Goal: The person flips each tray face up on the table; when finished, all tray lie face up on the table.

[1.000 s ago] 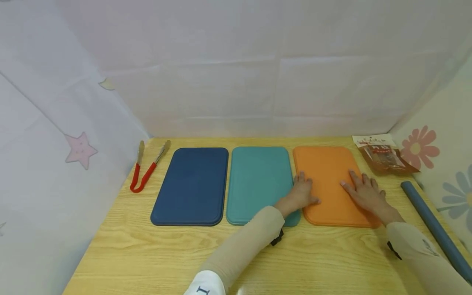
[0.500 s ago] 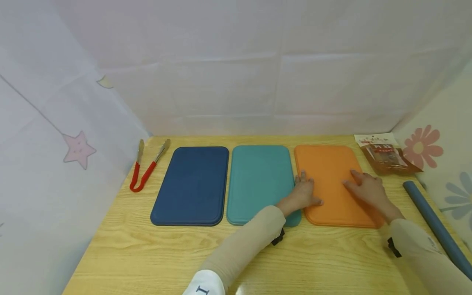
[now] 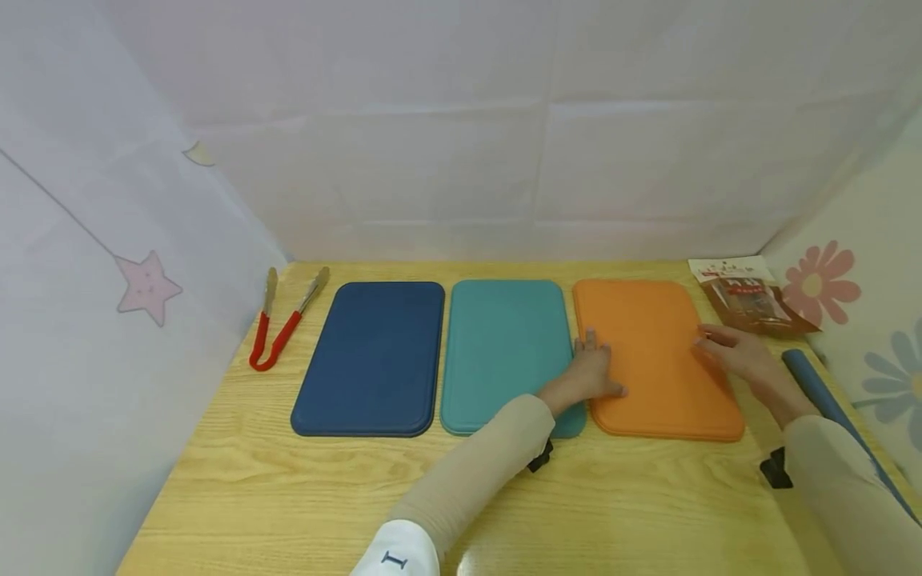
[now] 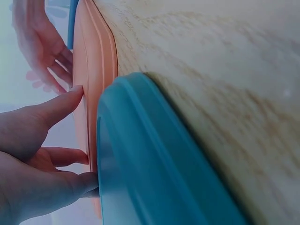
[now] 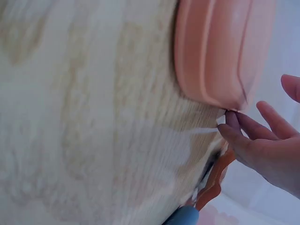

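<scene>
In the head view, an orange rectangular lid [image 3: 648, 360] with rounded corners lies flat at the right of a row. Beside it is a teal lid [image 3: 504, 344], then a dark blue lid [image 3: 370, 360]. My left hand [image 3: 591, 372] rests with spread fingers at the orange lid's left edge, close to the teal one. At the right edge is my right hand [image 3: 745, 360]; the right wrist view shows its fingertips [image 5: 232, 119] at the lid's corner, slightly bent. What lies under the lids is hidden.
Red-handled tongs [image 3: 277, 328] lie at the left. A brown snack packet [image 3: 752, 296] with a white top sits at the back right. A blue-grey tube [image 3: 821, 384] runs along the table's right side, partly behind my right sleeve. Cloth walls border the wooden table.
My right hand has moved right, from lying on the orange lid to its right edge. My left hand stays in place. The whole view shifted slightly.
</scene>
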A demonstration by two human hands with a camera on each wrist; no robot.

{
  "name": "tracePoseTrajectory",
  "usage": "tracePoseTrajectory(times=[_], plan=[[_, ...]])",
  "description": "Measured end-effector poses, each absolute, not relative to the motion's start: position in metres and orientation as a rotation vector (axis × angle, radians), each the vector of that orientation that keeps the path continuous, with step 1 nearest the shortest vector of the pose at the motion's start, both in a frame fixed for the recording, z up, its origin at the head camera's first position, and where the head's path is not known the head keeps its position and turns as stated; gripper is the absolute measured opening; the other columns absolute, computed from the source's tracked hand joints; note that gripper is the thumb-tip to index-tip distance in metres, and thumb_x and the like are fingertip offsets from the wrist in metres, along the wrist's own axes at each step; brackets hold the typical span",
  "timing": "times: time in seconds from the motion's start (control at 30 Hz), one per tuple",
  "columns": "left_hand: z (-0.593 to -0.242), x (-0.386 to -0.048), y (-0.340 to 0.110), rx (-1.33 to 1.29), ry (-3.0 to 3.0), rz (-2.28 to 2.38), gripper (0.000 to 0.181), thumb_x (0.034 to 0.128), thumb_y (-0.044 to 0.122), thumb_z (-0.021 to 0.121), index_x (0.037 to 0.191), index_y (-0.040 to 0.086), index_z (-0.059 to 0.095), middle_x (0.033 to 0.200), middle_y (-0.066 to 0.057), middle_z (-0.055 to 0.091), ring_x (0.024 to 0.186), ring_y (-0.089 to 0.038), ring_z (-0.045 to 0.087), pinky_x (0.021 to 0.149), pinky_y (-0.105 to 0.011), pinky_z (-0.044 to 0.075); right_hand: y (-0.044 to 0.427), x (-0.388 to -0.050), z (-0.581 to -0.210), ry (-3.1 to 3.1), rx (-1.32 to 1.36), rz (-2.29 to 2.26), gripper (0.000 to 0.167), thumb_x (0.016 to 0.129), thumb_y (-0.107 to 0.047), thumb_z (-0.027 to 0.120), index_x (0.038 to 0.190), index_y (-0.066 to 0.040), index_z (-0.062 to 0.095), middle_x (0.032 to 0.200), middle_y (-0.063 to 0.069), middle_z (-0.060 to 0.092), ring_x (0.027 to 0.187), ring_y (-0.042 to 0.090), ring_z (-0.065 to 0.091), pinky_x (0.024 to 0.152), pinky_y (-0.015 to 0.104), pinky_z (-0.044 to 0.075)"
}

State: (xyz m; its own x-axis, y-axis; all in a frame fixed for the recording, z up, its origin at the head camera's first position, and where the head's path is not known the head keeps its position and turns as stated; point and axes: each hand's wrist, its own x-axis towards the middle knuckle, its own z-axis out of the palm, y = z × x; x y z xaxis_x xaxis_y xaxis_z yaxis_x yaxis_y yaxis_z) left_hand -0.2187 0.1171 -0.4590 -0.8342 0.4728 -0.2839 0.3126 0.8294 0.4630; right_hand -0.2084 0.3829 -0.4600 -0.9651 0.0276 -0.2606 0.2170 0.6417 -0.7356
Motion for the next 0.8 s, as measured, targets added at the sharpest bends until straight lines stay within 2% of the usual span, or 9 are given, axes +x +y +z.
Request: tracePoseTrajectory(times=[0.13,0.23,0.3,0.33,0.43,0.53,0.67,0.73,0.8], plan=[[-0.456,-0.220,0.115,0.577,2.608,0.582,0.081,0.0846,0.043,0.072,0.148,0.008,0.037,0.160,-0.015,0.009,0.145,-0.034,0.014,0.109,-0.030,0.034,0.391,-0.206,-0.460,2.594,0.253,-1.309,0.080,0.096,-0.050,0.053,0.150,0.002,0.027,0.147,0.030,0.032,0.128,0.046,0.037,0.101,0.063,0.032],[-0.455,-0.221,0.113,0.592,2.596,0.569,0.081,0.0848,0.043,0.072,0.149,0.008,0.037,0.160,-0.015,0.009,0.145,-0.033,0.014,0.109,-0.029,0.034,0.400,-0.201,-0.463,2.505,0.258,-1.513,0.077,0.096,-0.040,0.058,0.151,0.003,0.025,0.131,0.006,0.056,0.115,0.018,0.056,0.097,0.044,0.046],[-0.455,-0.221,0.113,0.613,2.589,0.561,0.081,0.0848,0.043,0.072,0.148,0.007,0.037,0.160,-0.016,0.009,0.145,-0.034,0.015,0.109,-0.028,0.034,0.406,-0.197,-0.466,2.409,0.252,-1.695,0.071,0.096,-0.029,0.060,0.151,0.001,0.026,0.116,-0.013,0.061,0.099,0.001,0.062,0.085,0.029,0.053],[-0.455,-0.221,0.112,0.622,2.582,0.565,0.081,0.0848,0.043,0.072,0.148,0.007,0.037,0.160,-0.016,0.009,0.145,-0.034,0.014,0.109,-0.028,0.033,0.408,-0.196,-0.467,2.348,0.251,-1.802,0.063,0.096,-0.022,0.062,0.149,-0.004,0.034,0.109,-0.020,0.061,0.092,-0.003,0.063,0.079,0.024,0.055],[-0.456,-0.220,0.111,0.651,2.567,0.563,0.081,0.0851,0.042,0.072,0.148,0.006,0.036,0.159,-0.018,0.009,0.145,-0.035,0.014,0.110,-0.028,0.032,0.411,-0.192,-0.471,2.176,0.244,-2.069,0.043,0.091,-0.004,0.065,0.131,-0.019,0.058,0.095,-0.015,0.070,0.084,0.003,0.068,0.069,0.022,0.056],[-0.455,-0.220,0.110,0.668,2.578,0.533,0.080,0.0847,0.043,0.072,0.147,0.006,0.039,0.159,-0.018,0.011,0.144,-0.035,0.017,0.109,-0.028,0.033,0.410,-0.192,-0.471,2.161,0.231,-2.145,0.038,0.088,0.002,0.068,0.110,-0.029,0.066,0.092,-0.010,0.072,0.081,0.005,0.070,0.067,0.024,0.057],[-0.453,-0.222,0.109,0.675,2.588,0.511,0.079,0.0847,0.044,0.072,0.147,0.007,0.040,0.159,-0.017,0.013,0.144,-0.034,0.019,0.108,-0.028,0.034,0.408,-0.194,-0.464,2.332,0.193,-2.039,0.041,0.087,0.000,0.070,0.123,-0.020,0.064,0.089,-0.010,0.072,0.079,0.004,0.069,0.065,0.024,0.057],[-0.452,-0.224,0.107,0.672,2.569,0.542,0.079,0.0854,0.043,0.071,0.148,0.008,0.039,0.159,-0.016,0.012,0.145,-0.033,0.018,0.110,-0.028,0.033,0.407,-0.196,-0.458,2.413,0.182,-1.979,0.040,0.087,-0.002,0.070,0.121,-0.023,0.065,0.087,-0.012,0.071,0.077,0.003,0.068,0.064,0.024,0.057],[-0.451,-0.225,0.106,0.677,2.545,0.579,0.078,0.0862,0.042,0.071,0.148,0.008,0.038,0.160,-0.016,0.010,0.145,-0.031,0.016,0.111,-0.029,0.031,0.405,-0.198,-0.451,2.414,0.189,-1.977,0.036,0.086,-0.001,0.071,0.109,-0.030,0.068,0.085,-0.012,0.071,0.075,0.003,0.068,0.063,0.024,0.057]])
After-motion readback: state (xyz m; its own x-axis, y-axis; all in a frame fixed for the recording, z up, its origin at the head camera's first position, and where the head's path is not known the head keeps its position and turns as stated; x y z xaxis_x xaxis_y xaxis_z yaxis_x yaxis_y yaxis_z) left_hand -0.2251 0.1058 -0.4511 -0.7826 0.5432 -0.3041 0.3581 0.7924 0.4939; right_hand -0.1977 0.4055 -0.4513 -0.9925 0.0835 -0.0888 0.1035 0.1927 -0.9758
